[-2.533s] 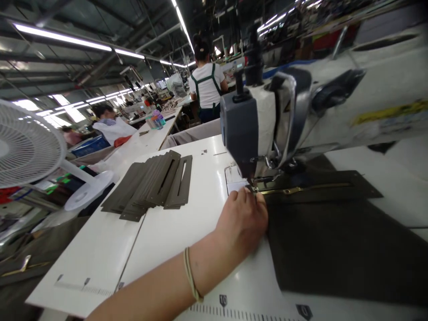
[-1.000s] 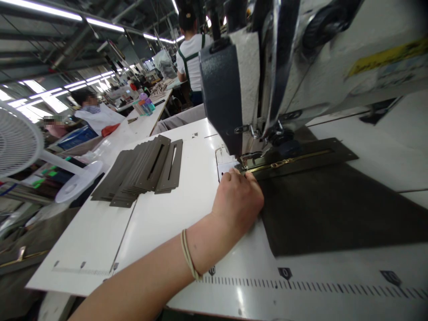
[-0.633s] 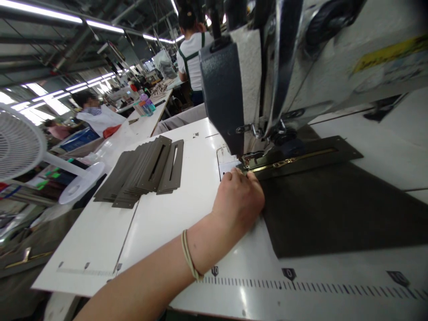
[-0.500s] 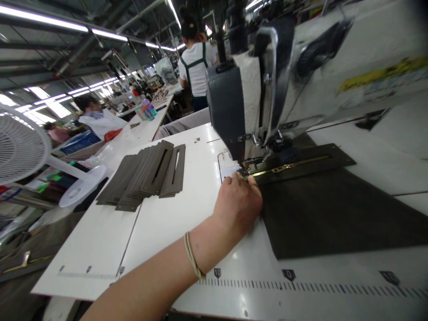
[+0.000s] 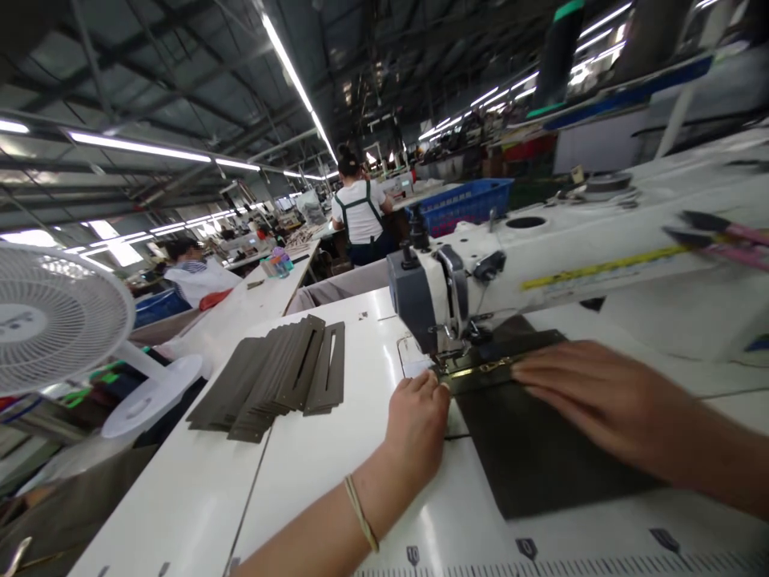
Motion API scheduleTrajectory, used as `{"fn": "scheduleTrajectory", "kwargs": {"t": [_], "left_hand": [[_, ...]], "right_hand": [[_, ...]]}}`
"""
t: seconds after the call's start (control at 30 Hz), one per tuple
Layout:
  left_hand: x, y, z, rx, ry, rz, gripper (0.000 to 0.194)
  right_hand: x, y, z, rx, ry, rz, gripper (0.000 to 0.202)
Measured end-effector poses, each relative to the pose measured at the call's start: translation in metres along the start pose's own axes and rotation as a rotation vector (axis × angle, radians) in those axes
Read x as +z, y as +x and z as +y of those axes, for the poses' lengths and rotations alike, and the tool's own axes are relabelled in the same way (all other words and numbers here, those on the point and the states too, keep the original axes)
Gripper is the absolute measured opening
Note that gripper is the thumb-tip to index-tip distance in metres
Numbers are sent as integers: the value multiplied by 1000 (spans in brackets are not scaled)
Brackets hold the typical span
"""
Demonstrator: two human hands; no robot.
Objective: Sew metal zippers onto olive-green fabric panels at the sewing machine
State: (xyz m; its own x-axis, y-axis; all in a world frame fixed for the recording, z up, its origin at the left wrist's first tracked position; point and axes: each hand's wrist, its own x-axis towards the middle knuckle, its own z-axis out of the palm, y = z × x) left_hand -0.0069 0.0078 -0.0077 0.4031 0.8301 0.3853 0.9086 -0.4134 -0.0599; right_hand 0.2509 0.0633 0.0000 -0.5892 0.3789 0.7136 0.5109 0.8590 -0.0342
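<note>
A dark olive fabric piece point(image 5: 534, 461) lies under the sewing machine's head point(image 5: 420, 296). Along its upper edge runs a slotted strip with a gold zipper point(image 5: 481, 369), close to the presser foot. My left hand point(image 5: 417, 421) is closed on the near left end of this zipper strip, fingertips beside the needle area. Stretched out flat, the fingers of my right hand point(image 5: 577, 393) rest on the right part of the strip and cover the zipper's far end. The needle itself is too small to make out.
Several slotted olive strips point(image 5: 282, 377) lie fanned out on the white table point(image 5: 336, 465) at left. A white fan point(image 5: 54, 320) stands beyond. Pink-handled snippers point(image 5: 721, 236) lie on the machine arm. A person in a white shirt point(image 5: 360, 212) works farther back, near a blue crate point(image 5: 469, 200).
My right hand has come into view from the right and now lies on the zipper strip. My left hand stays at the strip's left end. The camera has tilted upward, showing more ceiling.
</note>
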Motion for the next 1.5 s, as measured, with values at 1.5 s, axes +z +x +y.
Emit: {"fn": "scheduleTrajectory", "kwargs": {"t": [1.5], "left_hand": [[-16,26,-15,-108,20,-149,15]], "right_hand": [[56,27,-27,-112,-48,13,28]]}}
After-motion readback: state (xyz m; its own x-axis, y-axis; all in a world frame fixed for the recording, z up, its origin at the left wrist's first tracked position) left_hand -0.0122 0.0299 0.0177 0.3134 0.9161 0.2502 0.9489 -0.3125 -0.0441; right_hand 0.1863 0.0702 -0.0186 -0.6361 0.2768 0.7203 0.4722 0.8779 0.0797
